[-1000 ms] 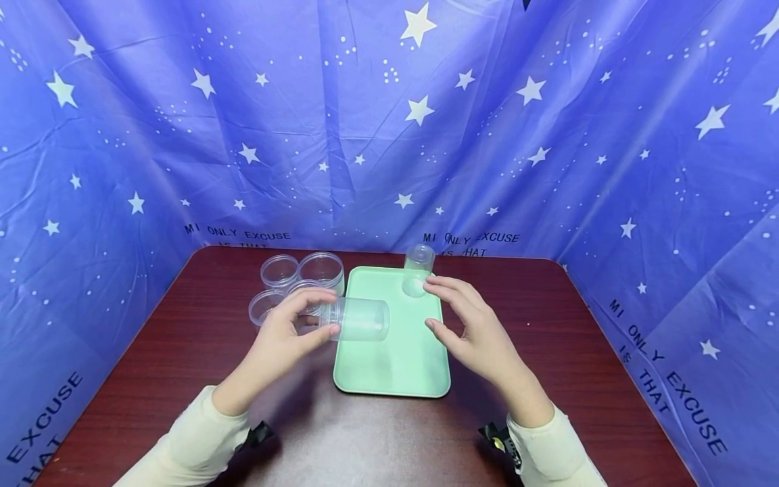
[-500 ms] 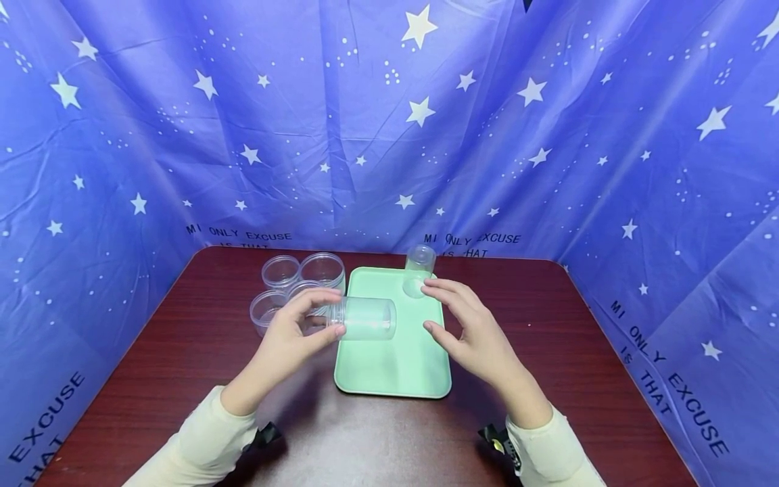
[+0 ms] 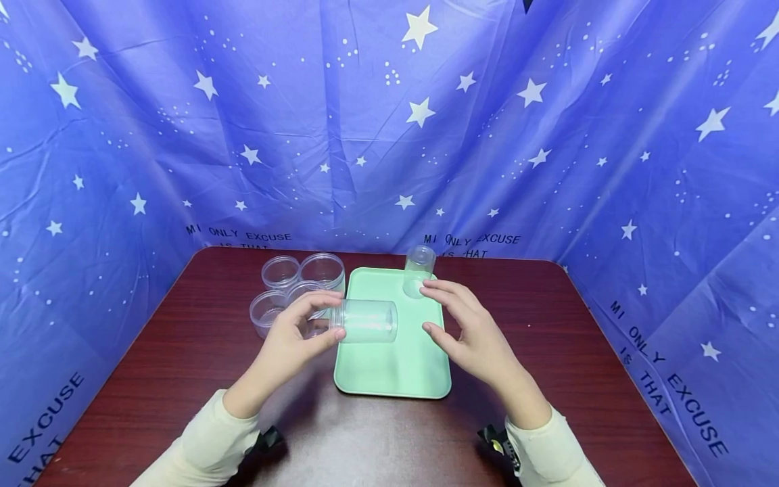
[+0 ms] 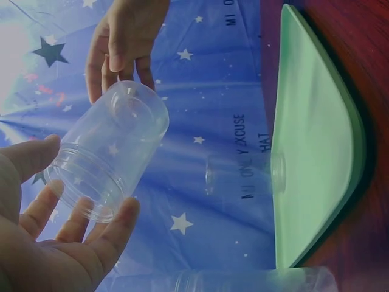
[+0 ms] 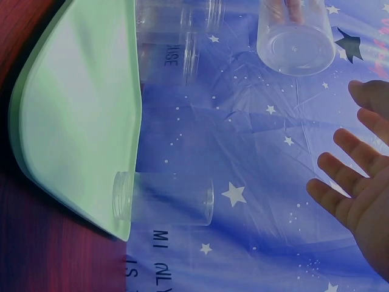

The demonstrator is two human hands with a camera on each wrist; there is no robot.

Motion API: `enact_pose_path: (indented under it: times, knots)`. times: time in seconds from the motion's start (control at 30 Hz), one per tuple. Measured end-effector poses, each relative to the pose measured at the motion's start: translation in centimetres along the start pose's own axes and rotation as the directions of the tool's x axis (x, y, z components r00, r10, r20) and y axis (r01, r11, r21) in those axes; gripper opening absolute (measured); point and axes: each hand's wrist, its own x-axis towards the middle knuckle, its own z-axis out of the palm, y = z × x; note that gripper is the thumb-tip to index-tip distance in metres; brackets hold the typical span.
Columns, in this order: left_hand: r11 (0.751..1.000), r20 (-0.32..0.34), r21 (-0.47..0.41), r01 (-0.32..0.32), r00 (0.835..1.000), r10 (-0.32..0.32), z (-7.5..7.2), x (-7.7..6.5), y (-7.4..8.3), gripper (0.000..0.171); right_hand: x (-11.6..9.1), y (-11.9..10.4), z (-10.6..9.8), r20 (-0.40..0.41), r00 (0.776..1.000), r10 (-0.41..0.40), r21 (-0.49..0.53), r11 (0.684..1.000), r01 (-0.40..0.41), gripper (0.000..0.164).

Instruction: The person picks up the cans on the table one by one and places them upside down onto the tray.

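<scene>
My left hand (image 3: 289,341) grips a clear plastic jar (image 3: 372,321) by its threaded mouth end, thumb and fingers around the neck. The jar lies sideways in the air over the light green tray (image 3: 395,375), its base pointing right. Facing that base, my right hand (image 3: 471,331) has its fingers spread and holds nothing; a gap separates it from the jar in the right wrist view. A second clear jar (image 5: 173,198) stands upside down on the tray's far right corner, threaded mouth down.
Left of the tray, several clear open jars (image 3: 322,270) stand close together with rims up, partly hidden by my left hand. The dark red wooden table (image 3: 523,291) reaches back to a blue star-patterned curtain (image 3: 365,101) that encloses the back and sides.
My left hand has shifted slightly right with the jar, so its base is nearer my right hand. The right hand has hardly moved.
</scene>
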Motion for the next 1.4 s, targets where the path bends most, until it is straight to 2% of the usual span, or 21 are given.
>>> enact_pose_path:
  times: [0.37, 0.7, 1.07, 1.4]
  knots:
    - [0.999, -0.005, -0.037, -0.012, 1.000, 0.012, 0.2, -0.1, -0.4, 0.045, -0.1, 0.0, 0.0, 0.009, 1.000, 0.007, -0.003, 1.000, -0.007, 0.056]
    - [0.998, -0.011, -0.055, -0.020, 1.000, 0.020, 0.2, 0.1, -0.6, 0.045, 0.0, -0.1, 0.2, 0.041, 0.999, 0.000, 0.052, 0.999, -0.002, 0.058]
    - [0.999, -0.004, -0.048, -0.019, 1.000, 0.019, 0.6, 0.0, -0.8, 0.045, -0.2, 0.2, 1.0, 0.037, 0.999, -0.020, 0.180, 0.984, 0.013, 0.063]
    - [0.995, -0.005, -0.089, -0.037, 0.999, 0.037, 0.7, -0.1, -0.6, 0.045, -0.4, 0.1, 1.5, 0.077, 0.996, 0.034, 0.306, 0.950, -0.056, 0.063]
